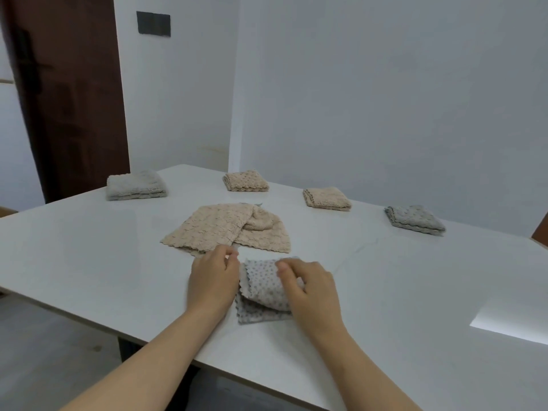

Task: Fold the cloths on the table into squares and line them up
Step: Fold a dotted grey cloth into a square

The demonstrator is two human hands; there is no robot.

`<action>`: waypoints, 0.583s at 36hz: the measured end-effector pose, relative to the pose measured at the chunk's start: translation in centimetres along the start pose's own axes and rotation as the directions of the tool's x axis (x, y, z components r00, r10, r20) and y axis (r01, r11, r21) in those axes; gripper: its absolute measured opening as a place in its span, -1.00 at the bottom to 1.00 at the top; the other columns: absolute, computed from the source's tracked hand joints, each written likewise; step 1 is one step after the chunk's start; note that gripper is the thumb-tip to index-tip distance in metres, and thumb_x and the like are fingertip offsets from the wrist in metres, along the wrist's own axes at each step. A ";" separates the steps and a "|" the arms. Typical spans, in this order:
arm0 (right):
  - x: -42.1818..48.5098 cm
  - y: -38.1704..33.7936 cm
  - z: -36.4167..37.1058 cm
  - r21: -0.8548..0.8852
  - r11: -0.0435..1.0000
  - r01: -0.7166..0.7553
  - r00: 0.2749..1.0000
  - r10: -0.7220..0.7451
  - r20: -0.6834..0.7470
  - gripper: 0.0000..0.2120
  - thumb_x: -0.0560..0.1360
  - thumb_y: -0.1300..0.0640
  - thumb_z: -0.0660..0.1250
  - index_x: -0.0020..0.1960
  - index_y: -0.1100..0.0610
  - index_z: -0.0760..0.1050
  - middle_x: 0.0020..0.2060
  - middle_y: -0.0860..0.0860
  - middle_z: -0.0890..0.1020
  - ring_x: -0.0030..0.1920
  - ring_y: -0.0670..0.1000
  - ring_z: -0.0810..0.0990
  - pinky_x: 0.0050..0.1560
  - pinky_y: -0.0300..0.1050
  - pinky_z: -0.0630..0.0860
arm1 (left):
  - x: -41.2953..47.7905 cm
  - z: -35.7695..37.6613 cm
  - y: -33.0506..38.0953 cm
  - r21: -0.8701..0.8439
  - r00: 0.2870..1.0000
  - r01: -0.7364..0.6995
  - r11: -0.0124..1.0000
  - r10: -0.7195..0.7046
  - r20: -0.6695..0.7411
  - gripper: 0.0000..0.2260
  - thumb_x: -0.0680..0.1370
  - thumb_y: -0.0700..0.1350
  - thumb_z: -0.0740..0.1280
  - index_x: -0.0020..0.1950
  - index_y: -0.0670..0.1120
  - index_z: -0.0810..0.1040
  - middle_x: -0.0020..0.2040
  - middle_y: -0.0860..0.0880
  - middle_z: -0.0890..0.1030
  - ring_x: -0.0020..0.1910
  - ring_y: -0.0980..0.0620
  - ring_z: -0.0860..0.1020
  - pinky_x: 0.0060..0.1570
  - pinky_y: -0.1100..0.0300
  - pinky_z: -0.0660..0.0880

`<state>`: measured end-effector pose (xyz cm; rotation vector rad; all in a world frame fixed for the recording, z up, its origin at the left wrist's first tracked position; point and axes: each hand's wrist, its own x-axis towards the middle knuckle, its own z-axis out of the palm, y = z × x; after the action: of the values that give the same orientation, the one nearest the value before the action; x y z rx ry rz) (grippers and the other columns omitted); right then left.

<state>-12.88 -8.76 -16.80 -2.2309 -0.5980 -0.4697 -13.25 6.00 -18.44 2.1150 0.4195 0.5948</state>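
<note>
Right hand [311, 289] grip pinching grey cloth [262, 281] (half folded), left hand [212, 281] grip unclear, beige cloth [219, 226] beyond

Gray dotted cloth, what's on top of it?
The right hand grips the gray dotted cloth's folded-over layer; the left hand sits at its left edge. Its right side is hidden under the right hand.

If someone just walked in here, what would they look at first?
Probably the busy spot at the near middle of the white table: the right hand grips a half-folded grey dotted cloth, with the left hand close by its left edge. Next, the beige cloth lying spread and rumpled just behind them, and the row of folded cloths along the far side: grey, beige, beige, grey.
</note>
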 end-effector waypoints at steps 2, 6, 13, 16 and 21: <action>0.2 0.8 -0.3 -0.236 0.972 -0.013 0.993 0.041 0.115 -0.48 0.48 -0.20 -0.05 0.25 -0.04 0.48 0.22 -0.15 0.54 0.29 -0.09 0.37 0.26 -0.13 0.20 | -0.1 0.1 0.0 0.088 0.996 -0.079 0.993 0.076 0.035 -0.75 0.57 -0.06 0.13 0.17 -0.03 0.50 0.15 -0.05 0.50 0.25 -0.06 0.33 0.17 0.12 0.26; 0.0 2.1 0.2 -0.400 0.915 0.058 0.889 0.135 0.438 -0.50 0.61 -0.10 -0.03 0.51 0.01 0.06 0.52 -0.10 0.05 0.51 -0.09 -0.06 0.44 -0.09 -0.08 | -0.5 0.5 0.2 0.236 0.899 -0.357 0.904 0.264 0.349 -0.38 0.40 0.22 -0.06 0.37 0.00 0.36 0.42 0.05 0.31 0.45 0.07 0.16 0.37 0.14 0.13; -0.2 2.9 0.1 -0.418 0.907 0.056 0.835 0.186 0.517 -0.45 0.60 -0.16 -0.09 0.53 0.00 -0.05 0.53 -0.12 -0.03 0.52 -0.10 -0.14 0.48 -0.05 -0.17 | -1.0 0.4 0.1 0.477 0.769 -0.503 0.720 0.121 0.628 -0.51 0.62 0.08 -0.03 0.53 0.05 -0.06 0.54 0.13 -0.08 0.51 0.15 -0.14 0.46 0.11 -0.17; -0.3 3.1 0.0 -0.418 0.906 0.061 0.829 0.187 0.528 -0.45 0.60 -0.16 -0.07 0.53 -0.01 -0.06 0.53 -0.11 -0.05 0.51 -0.10 -0.16 0.48 -0.04 -0.19 | -1.0 -0.2 -0.2 0.521 0.742 -0.536 0.664 0.077 0.666 -0.46 0.61 0.16 -0.06 0.53 0.04 -0.14 0.54 0.11 -0.16 0.50 0.16 -0.20 0.46 0.12 -0.20; -0.3 3.2 0.0 -0.400 0.917 -0.015 0.862 0.215 0.459 -0.46 0.60 -0.13 -0.05 0.52 0.03 -0.01 0.53 -0.05 -0.02 0.52 -0.05 -0.11 0.47 -0.05 -0.13 | -1.5 -0.4 -0.4 0.592 0.774 -0.514 0.621 0.039 0.632 -0.41 0.58 0.24 -0.14 0.52 0.03 -0.21 0.54 0.04 -0.21 0.51 0.11 -0.23 0.47 0.06 -0.21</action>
<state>-11.31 -10.74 -18.85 -2.7772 -0.6639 0.0779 -14.80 5.75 -18.99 3.0595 -0.0814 -0.1343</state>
